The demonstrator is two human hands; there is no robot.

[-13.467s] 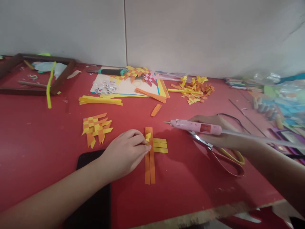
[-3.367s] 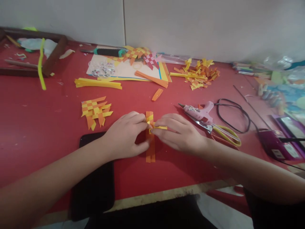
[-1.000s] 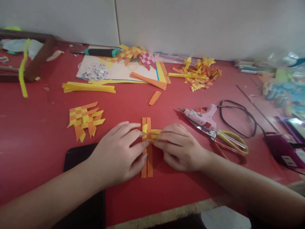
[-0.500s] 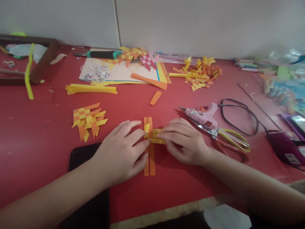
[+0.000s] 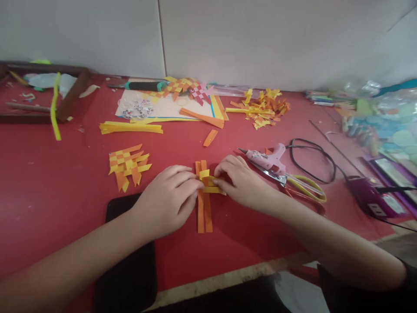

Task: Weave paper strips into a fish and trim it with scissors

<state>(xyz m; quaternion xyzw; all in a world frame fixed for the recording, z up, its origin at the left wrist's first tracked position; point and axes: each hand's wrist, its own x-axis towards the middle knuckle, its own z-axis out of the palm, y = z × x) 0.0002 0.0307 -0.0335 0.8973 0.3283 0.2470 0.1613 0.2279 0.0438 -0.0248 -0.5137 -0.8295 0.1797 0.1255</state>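
Note:
Two long orange paper strips [image 5: 204,213] lie side by side on the red table [image 5: 48,174], with short yellow strips [image 5: 213,189] woven across their upper part. My left hand [image 5: 167,198] rests on the left edge of the weave, its fingertips pressed together on the strips. From the other side, my right hand [image 5: 241,182] pinches the yellow strips where they cross the orange ones. Both hands meet at the weave, so its middle is partly hidden.
A finished orange-and-yellow woven piece [image 5: 128,166] lies to the left. A pink glue gun [image 5: 267,157] rests on yellow-handled scissors [image 5: 301,187] to the right, with a black cord [image 5: 312,158]. Yellow strips [image 5: 130,128], paper scraps [image 5: 260,108], a wooden frame [image 5: 70,98] and a black tablet [image 5: 130,269] surround the work.
The pink glue gun left my right hand and lies on the scissors. My right hand joined the left on the weave, and its fingers shifted slightly on the yellow strips in the last second.

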